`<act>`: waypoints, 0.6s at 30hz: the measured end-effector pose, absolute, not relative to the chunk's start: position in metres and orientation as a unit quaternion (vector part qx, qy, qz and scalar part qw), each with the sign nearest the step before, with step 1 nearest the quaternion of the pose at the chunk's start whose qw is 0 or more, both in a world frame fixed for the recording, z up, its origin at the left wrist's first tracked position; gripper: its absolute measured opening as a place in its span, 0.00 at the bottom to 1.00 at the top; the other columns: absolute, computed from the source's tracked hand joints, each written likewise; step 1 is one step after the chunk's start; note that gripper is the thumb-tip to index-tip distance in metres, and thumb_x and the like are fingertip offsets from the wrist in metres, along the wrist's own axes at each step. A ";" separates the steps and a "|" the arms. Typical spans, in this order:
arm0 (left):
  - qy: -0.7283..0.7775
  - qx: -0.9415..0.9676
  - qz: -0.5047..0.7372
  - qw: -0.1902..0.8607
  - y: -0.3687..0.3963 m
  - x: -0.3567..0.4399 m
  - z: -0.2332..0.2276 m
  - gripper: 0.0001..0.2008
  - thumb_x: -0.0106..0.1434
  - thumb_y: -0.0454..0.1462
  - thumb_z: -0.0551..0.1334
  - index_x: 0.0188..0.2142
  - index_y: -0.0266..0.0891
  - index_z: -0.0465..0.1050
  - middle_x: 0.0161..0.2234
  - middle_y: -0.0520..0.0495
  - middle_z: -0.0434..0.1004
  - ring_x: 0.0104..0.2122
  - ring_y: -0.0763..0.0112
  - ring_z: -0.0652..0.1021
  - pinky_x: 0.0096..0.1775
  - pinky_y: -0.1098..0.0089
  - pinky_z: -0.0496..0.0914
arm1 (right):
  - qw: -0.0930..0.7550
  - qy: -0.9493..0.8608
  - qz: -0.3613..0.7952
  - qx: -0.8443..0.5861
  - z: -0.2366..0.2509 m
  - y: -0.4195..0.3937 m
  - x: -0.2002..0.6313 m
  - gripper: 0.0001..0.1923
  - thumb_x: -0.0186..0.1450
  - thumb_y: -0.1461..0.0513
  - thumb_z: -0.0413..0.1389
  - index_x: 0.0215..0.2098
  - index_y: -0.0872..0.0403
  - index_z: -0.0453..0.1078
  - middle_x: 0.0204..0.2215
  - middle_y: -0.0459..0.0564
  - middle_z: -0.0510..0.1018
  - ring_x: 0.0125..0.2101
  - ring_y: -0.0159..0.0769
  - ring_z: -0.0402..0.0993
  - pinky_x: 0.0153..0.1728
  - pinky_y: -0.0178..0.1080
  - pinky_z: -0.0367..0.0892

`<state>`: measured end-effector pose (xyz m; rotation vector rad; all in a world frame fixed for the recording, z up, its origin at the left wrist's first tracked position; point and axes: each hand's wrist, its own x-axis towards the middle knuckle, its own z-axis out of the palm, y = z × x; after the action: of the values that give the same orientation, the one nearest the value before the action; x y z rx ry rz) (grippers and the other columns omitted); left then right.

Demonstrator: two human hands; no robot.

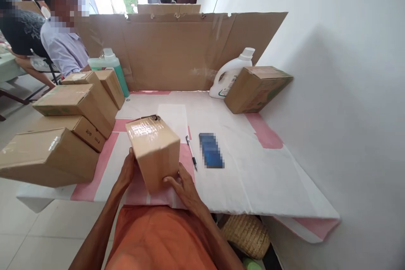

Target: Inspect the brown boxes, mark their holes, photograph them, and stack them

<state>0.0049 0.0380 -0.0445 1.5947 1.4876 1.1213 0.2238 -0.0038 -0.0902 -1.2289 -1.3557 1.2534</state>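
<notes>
A small taped cardboard box (154,147) is tilted up on the near edge of the white and pink table (253,177). My left hand (127,170) presses against its left side. My right hand (183,185) grips its lower right corner, fingers curled under the front face. Clear tape shines on the box's top. A pen (191,152) lies just right of the box, and a blue blurred flat object (211,150) lies beyond the pen.
Several cardboard boxes (72,122) are stacked at the left. A green bottle (112,65) and a white jug (230,74) stand by the cardboard screen (177,46). Another box (256,88) leans at the right wall. A woven basket (247,234) sits under the table. Two people sit at far left.
</notes>
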 end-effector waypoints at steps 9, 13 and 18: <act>0.637 0.575 0.389 0.336 -0.020 -0.022 -0.007 0.37 0.74 0.62 0.53 0.74 0.47 0.63 0.64 0.35 0.76 0.36 0.61 0.83 0.50 0.50 0.79 | 0.475 -0.495 0.527 -0.502 -0.036 -0.003 0.240 0.46 0.74 0.34 0.48 0.78 0.53 0.53 0.45 0.55 0.83 0.29 0.39 0.76 0.35 0.45 0.76; 0.588 0.625 0.413 0.306 -0.015 -0.019 0.013 0.29 0.73 0.59 0.57 0.64 0.49 0.77 0.63 0.40 0.77 0.41 0.58 0.83 0.50 0.54 0.80 | 0.478 -0.531 0.526 -0.462 -0.029 0.013 0.242 0.47 0.72 0.36 0.56 0.78 0.50 0.55 0.39 0.50 0.84 0.28 0.37 0.77 0.34 0.43 0.77; 0.540 0.639 0.482 0.261 0.061 0.011 0.019 0.34 0.73 0.58 0.60 0.72 0.49 0.65 0.65 0.39 0.74 0.54 0.51 0.80 0.57 0.52 0.76 | 0.514 -0.481 0.550 -0.449 -0.019 0.076 0.250 0.36 0.72 0.33 0.50 0.54 0.54 0.76 0.25 0.41 0.80 0.24 0.34 0.80 0.25 0.33 0.70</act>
<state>0.0109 0.0608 0.0189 1.7296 1.4607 1.3040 0.2500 0.0764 -0.0186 -1.0789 -1.1561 1.3229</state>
